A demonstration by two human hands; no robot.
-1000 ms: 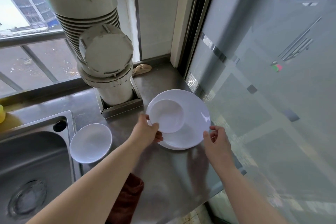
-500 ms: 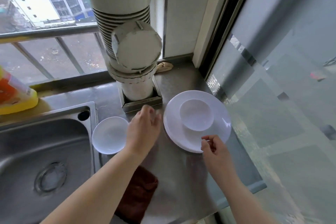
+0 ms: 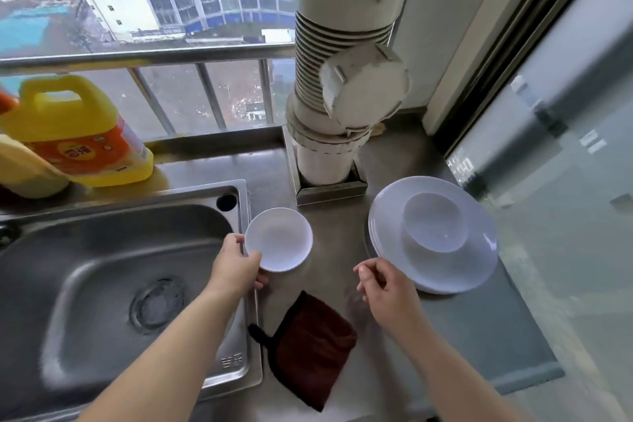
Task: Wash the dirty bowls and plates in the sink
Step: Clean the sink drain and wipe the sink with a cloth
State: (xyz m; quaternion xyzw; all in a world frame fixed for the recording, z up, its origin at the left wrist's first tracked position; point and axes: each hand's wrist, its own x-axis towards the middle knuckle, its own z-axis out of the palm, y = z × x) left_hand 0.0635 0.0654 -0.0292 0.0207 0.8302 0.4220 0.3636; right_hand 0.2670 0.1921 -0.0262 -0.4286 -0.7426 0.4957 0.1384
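Left hand [image 3: 236,267] fingers pinch the small bowl [image 3: 279,239] rim; right hand [image 3: 385,288] hovers, fingers loosely curled, empty.

The left hand [image 3: 236,267] covers the near-left rim of the small plate [image 3: 279,239], so its fingertips under the rim cannot be seen. The bowl [image 3: 435,221] hides the middle of the stacked plates [image 3: 445,271]; how many there are is hard to count. The yellow bottle [image 3: 78,134] and the sink [image 3: 102,284] are cut off at the left edge. The bottle's label is too blurry to read.
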